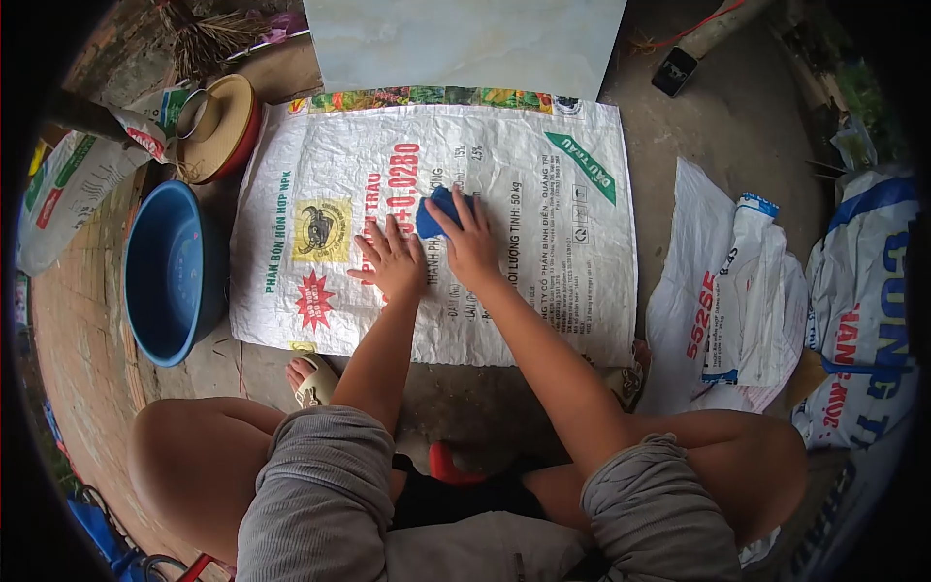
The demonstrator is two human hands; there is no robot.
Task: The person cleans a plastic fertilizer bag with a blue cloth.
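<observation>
A white woven fertilizer sack with red, green and black print lies spread flat on the ground in front of me. My left hand rests on the sack near its middle, palm down with fingers spread, and holds nothing. Just to its right, my right hand presses a blue cloth against the sack. The cloth is folded or bunched, and part of it is hidden beneath the fingers.
At left stand a blue basin and a round lidded container with a ring-shaped object on it. More printed sacks lie at right. A pale panel lies beyond the sack; a small black device is at far right.
</observation>
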